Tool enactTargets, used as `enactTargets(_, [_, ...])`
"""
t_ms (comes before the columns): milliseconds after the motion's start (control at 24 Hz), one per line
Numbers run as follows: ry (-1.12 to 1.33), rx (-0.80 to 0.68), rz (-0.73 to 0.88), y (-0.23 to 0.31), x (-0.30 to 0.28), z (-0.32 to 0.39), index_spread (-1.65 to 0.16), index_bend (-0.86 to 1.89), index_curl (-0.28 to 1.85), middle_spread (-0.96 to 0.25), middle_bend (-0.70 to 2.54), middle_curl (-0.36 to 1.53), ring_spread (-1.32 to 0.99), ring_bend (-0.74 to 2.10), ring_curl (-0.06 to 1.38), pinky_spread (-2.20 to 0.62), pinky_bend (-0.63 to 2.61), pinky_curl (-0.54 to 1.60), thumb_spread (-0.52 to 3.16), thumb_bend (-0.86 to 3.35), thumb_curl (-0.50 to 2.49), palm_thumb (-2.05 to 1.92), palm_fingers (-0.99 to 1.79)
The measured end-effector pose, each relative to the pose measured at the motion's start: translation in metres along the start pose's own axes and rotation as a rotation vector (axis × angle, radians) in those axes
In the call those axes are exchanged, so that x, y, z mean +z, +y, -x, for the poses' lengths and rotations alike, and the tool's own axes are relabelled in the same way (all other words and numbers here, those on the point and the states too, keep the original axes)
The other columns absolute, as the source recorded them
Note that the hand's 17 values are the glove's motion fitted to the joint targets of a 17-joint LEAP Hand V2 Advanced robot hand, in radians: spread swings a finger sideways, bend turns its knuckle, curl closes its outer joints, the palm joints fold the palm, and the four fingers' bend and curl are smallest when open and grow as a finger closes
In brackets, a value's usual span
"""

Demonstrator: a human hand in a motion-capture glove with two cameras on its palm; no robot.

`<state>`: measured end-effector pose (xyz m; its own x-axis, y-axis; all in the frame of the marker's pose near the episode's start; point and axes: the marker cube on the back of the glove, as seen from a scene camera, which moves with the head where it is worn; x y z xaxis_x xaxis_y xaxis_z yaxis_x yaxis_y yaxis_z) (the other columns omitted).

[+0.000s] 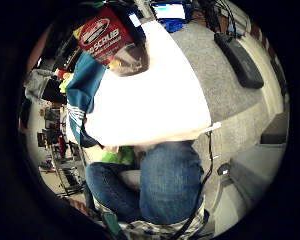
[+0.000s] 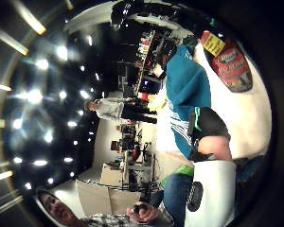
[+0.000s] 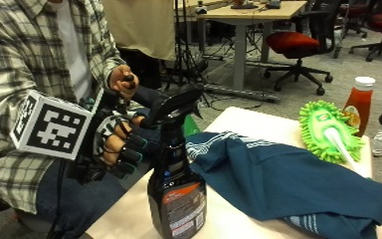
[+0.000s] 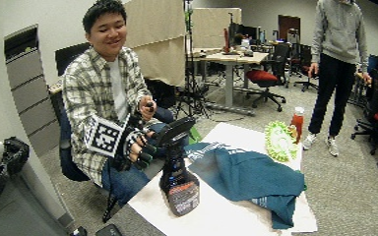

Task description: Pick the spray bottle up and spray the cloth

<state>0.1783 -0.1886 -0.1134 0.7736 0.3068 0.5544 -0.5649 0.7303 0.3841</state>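
Observation:
A dark spray bottle with a black trigger head and a red label stands upright near the front edge of the white table. My gloved right hand hovers just left of the bottle's neck, level with the trigger, its fingers loosely curled and holding nothing. The teal cloth with white stripes lies crumpled to the right of the bottle. The palm views show the bottle and cloth on the table some way from the palm.
A green fluffy duster lies at the far end of the table beside a ketchup bottle. The person's bare left hand holds a small black object above the gloved hand. Office chairs and desks stand behind.

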Motion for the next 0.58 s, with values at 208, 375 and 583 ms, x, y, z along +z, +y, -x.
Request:
enactTargets(208, [-0.023, 0.021, -0.041, -0.038, -0.004, -0.002, -0.23, 0.15, 0.31, 0.01, 0.17, 0.27, 0.02, 0.34, 0.26, 0.17, 0.27, 0.29, 1.12, 0.28, 0.40, 0.79, 0.37])
enactTargets(375, [-0.048, 0.037, -0.070, -0.061, -0.005, -0.001, -0.23, 0.15, 0.31, 0.02, 0.17, 0.28, 0.01, 0.34, 0.27, 0.17, 0.28, 0.30, 1.13, 0.26, 0.41, 0.80, 0.34])
enactTargets(583, [-0.115, 0.075, -0.090, -0.081, 0.002, 0.002, -0.24, 0.18, 0.33, 0.02, 0.17, 0.28, 0.02, 0.33, 0.28, 0.18, 0.26, 0.30, 1.13, 0.23, 0.42, 0.82, 0.30])
